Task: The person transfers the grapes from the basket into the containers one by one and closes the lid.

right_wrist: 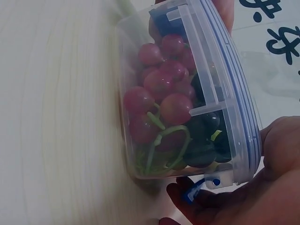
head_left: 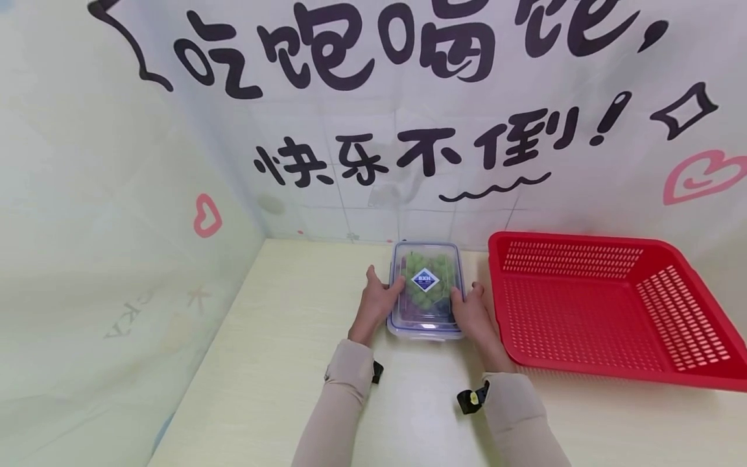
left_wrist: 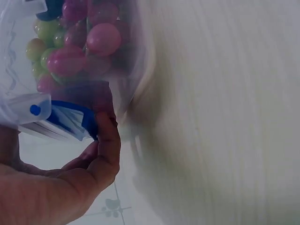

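Observation:
A clear plastic food container with a blue-edged lid sits on the table, a blue-and-white diamond label on top. Green, red and dark grapes show through its walls. From the left side my left hand grips it, thumb over the lid edge; in the left wrist view its fingertips curl at a blue side latch, which stands out from the wall. My right hand grips the opposite side, thumb on the lid, fingers by another blue latch low on that side.
Right of the container stands a red plastic basket with slotted walls, close to my right hand. Behind the pale wooden table hangs a white sheet with black lettering. Another pale sheet borders the left side.

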Demonstrator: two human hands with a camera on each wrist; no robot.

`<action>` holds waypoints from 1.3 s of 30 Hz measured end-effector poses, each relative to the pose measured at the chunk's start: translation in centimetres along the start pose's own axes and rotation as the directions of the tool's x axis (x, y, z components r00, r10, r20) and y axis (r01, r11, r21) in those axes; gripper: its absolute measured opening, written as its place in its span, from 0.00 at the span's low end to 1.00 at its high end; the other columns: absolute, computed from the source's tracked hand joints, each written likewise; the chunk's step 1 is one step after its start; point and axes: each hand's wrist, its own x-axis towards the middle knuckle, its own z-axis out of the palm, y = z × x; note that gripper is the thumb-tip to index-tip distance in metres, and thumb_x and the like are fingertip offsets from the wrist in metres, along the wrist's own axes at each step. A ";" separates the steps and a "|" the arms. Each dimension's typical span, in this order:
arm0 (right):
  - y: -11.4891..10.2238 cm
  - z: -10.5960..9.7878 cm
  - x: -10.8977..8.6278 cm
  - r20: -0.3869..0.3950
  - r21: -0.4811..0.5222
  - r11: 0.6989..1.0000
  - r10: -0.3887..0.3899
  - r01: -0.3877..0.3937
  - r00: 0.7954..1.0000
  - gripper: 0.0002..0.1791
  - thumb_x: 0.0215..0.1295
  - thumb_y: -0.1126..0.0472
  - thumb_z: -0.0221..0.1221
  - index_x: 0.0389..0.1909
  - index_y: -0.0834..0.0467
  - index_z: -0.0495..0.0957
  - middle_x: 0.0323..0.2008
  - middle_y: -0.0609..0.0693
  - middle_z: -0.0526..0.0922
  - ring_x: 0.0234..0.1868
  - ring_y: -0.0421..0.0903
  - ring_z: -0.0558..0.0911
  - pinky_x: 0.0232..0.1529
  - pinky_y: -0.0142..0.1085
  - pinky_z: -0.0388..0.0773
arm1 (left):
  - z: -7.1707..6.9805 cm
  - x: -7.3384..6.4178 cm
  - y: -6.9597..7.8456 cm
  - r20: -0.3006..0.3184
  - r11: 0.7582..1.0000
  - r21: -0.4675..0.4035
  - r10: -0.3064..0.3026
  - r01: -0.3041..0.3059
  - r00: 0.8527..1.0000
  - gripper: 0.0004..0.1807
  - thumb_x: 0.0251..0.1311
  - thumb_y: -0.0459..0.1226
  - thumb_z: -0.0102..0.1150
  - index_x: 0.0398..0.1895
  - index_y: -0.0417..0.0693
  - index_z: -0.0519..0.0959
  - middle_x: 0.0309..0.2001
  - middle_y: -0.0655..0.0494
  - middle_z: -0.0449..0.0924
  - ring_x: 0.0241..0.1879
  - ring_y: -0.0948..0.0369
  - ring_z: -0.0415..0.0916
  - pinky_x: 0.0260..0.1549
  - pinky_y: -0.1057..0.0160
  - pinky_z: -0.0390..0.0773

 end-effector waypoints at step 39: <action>-1.8 0.8 -0.9 -0.123 -0.316 0.943 -0.151 0.105 0.981 0.23 0.75 0.64 0.47 0.63 0.77 0.63 0.53 0.75 0.77 0.54 0.68 0.78 0.56 0.57 0.76 | 0.4 -0.2 1.5 -0.072 0.949 0.237 0.232 -0.209 0.970 0.13 0.70 0.40 0.53 0.30 0.41 0.72 0.26 0.47 0.74 0.26 0.54 0.74 0.23 0.59 0.77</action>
